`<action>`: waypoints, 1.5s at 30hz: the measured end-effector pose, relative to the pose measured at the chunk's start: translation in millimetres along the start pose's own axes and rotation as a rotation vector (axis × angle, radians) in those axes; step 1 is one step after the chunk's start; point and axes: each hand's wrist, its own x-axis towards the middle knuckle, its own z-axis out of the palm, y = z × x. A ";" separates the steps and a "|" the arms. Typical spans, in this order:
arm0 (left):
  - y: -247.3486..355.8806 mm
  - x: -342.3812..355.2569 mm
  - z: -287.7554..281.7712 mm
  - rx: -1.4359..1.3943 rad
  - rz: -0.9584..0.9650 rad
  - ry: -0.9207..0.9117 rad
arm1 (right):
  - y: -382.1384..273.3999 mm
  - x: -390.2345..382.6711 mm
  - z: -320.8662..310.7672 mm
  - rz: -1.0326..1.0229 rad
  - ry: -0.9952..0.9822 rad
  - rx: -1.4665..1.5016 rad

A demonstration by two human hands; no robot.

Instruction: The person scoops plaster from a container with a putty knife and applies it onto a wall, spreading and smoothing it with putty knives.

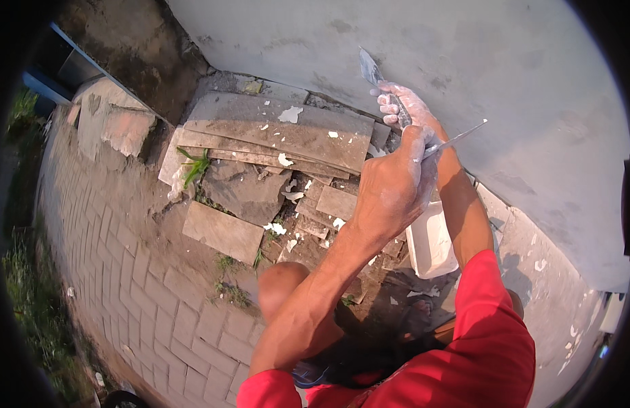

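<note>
My left hand, dusted with white, is closed around a thin flat scraper. It shows nearly edge-on, its tip pointing right with a white dab on the end. Just beyond, my right hand is wrapped round the handle of a putty knife, whose smeared blade points up and left in front of the grey wall. White paste coats the right fingers. My wrists lie close together, the left hand covering part of the right forearm. Below them is a white plastic tub with pale residue inside, partly hidden by my right arm.
Stacked flat boards lie along the wall's foot, strewn with white flakes. Nearer are a broken slab, a loose tile and a small green plant. Paving bricks cover the left; a ledge runs along the right.
</note>
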 end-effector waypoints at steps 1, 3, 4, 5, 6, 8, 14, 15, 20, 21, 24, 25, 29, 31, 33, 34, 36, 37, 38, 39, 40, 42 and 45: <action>-0.2 1.0 4.6 -0.023 -0.029 0.009 | -4.4 -6.0 -8.8 -0.013 -0.004 -0.035; 1.2 3.4 8.3 -0.022 -0.046 0.012 | -11.5 -20.8 -16.6 -0.041 -0.009 -0.091; 1.5 4.0 11.0 -0.020 -0.045 0.008 | -15.1 -28.8 -20.8 -0.043 -0.009 -0.087; -0.4 2.9 15.4 0.012 -0.051 0.000 | -17.4 -37.3 -26.4 -0.026 -0.023 -0.042; -1.9 2.0 19.8 0.043 -0.055 -0.010 | -19.7 -46.0 -32.0 -0.010 -0.035 0.003; -2.7 1.1 25.8 0.041 -0.065 -0.032 | -23.8 -60.7 -43.1 -0.032 0.015 -0.001; 2.3 2.0 43.2 0.060 -0.073 -0.093 | -52.9 -111.7 -106.5 -0.106 -0.006 -0.088; 2.1 1.3 43.5 0.063 -0.075 -0.091 | -59.5 -123.2 -114.8 -0.086 -0.025 -0.100; -1.6 -2.4 39.0 0.149 -0.050 -0.140 | -84.7 -190.0 -158.1 -0.043 0.019 -0.062; 0.6 -1.9 41.7 0.142 -0.048 -0.146 | -91.7 -211.3 -168.3 -0.054 0.060 -0.088; 9.5 -4.1 46.0 0.025 -0.165 -0.191 | -97.9 -274.6 -201.1 -0.085 0.170 -0.143; 8.0 -6.4 46.7 0.028 -0.173 -0.186 | -90.9 -294.2 -213.5 -0.107 0.217 -0.113; -4.6 -7.3 60.4 -0.379 -0.467 0.048 | -56.0 -369.3 -193.5 -0.327 0.435 -0.253; -11.5 -7.3 53.1 -0.814 -0.820 0.130 | -40.0 -374.7 -146.3 -0.504 0.465 -0.585; -24.5 -16.1 55.2 -0.968 -0.868 0.158 | -16.1 -347.7 -96.6 -0.701 0.553 -0.805; -31.1 -19.3 58.4 -1.132 -0.911 0.190 | -11.6 -339.4 -84.3 -0.693 0.567 -1.006; -28.7 -20.2 62.8 -1.143 -0.924 0.151 | -6.8 -317.6 -71.9 -0.860 0.506 -1.413; -23.1 -18.3 64.0 -1.160 -0.959 0.112 | -6.2 -306.9 -68.3 -1.040 0.421 -1.620; -18.0 -18.1 60.0 -1.163 -0.993 0.087 | -4.7 -297.0 -63.9 -1.049 0.410 -1.622; -13.9 -17.7 60.7 -1.172 -0.982 0.092 | -4.9 -290.4 -61.4 -1.090 0.369 -1.747; -9.7 -17.6 61.9 -1.236 -0.963 0.104 | -4.2 -284.8 -61.9 -1.129 0.325 -1.872; -3.4 -16.9 61.3 -1.299 -0.933 0.116 | 6.3 -274.8 -71.9 -1.202 0.347 -1.868; 6.1 -16.6 49.7 -1.203 -0.792 0.241 | 13.3 -267.9 -86.6 -1.146 0.436 -1.852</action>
